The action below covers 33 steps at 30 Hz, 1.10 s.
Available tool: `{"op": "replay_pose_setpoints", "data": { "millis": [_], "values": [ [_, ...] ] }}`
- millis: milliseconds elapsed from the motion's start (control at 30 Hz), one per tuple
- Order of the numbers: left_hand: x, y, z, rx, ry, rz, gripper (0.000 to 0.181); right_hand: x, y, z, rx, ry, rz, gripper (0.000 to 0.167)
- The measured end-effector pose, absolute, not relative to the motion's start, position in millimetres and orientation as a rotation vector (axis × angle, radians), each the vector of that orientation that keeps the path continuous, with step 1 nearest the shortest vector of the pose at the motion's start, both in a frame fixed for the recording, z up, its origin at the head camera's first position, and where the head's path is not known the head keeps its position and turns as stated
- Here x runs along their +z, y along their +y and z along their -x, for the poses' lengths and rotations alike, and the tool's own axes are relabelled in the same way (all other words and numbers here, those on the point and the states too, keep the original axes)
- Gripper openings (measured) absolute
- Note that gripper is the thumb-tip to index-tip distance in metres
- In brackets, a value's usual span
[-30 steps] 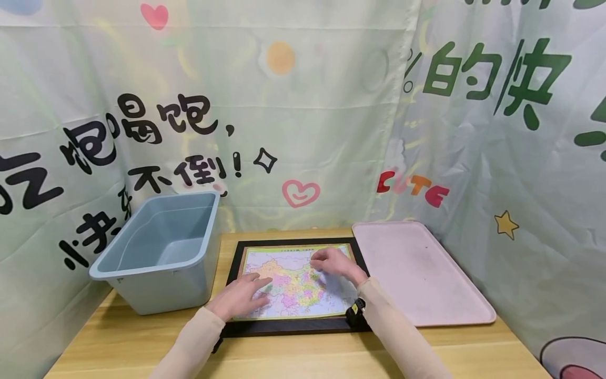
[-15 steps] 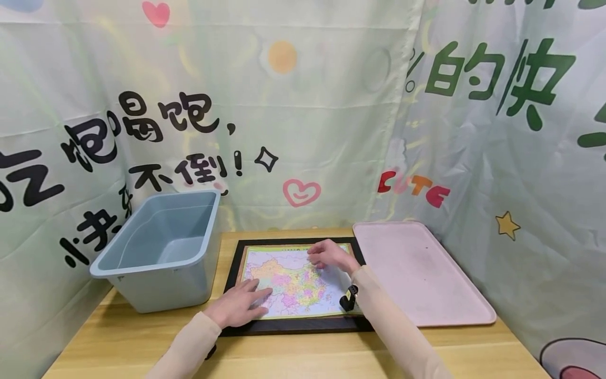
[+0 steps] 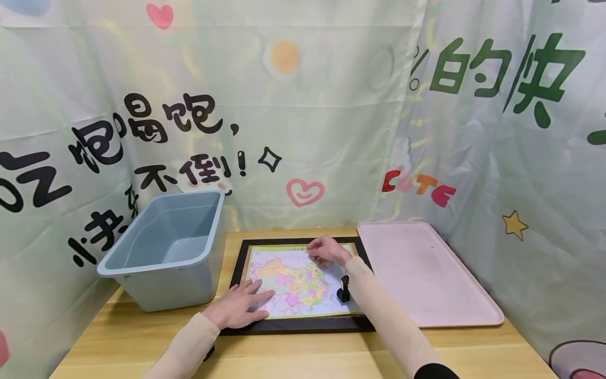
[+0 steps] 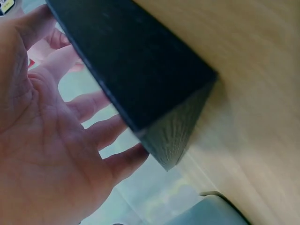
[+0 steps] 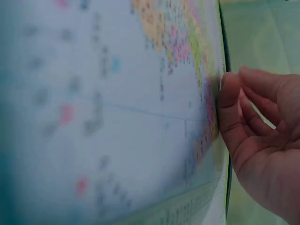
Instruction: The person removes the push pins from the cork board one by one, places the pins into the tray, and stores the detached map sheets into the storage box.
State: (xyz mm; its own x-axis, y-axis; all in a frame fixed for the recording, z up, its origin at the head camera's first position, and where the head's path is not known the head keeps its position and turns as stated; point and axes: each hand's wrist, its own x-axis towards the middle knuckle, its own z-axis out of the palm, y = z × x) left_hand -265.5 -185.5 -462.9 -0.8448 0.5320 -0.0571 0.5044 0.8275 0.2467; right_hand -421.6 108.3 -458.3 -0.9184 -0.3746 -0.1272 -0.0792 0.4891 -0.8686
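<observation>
A coloured paper-like map (image 3: 289,284) lies inside a black frame (image 3: 298,325) on the wooden table. My left hand (image 3: 239,305) rests with spread fingers over the frame's near left corner and the map's edge. In the left wrist view its palm (image 4: 61,136) shows beside the frame's dark edge (image 4: 126,56). My right hand (image 3: 327,249) is at the map's upper part, with bent fingers pointing down. Thumb and fingers (image 5: 232,103) stand close together by the map surface (image 5: 136,112) in the right wrist view. Nothing shows between them, though the contact point is partly hidden.
A blue-grey plastic bin (image 3: 163,258) stands left of the frame. A pale pink tray (image 3: 431,273) lies to the right, against the frame's right side. Printed fabric (image 3: 265,126) hangs behind. Bare wood of the table (image 3: 289,358) shows in front.
My left hand has settled lower onto the frame's left corner. The right hand has shifted slightly up and left over the map, its forearm reaching further in. The view has turned slightly.
</observation>
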Motion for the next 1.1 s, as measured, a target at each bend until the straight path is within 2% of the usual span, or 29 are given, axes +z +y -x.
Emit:
{"op": "replay_pose_setpoints", "data": {
  "millis": [667, 900, 1100],
  "values": [
    [-459.1, -179.2, 268.2, 0.353, 2.877, -0.788, 0.056, -455.9, 96.6, 442.4, -1.374, 2.478, 0.327, 0.024],
    [-459.2, -182.2, 263.9, 0.366, 2.87, -0.766, 0.055, -462.9, 86.8, 441.2, -1.299, 2.596, 0.372, 0.017],
    [-460.9, -183.7, 262.3, 0.378, 2.875, -0.758, 0.055, -465.6, 79.1, 441.4, -1.26, 2.669, 0.31, 0.014]
  ]
}}
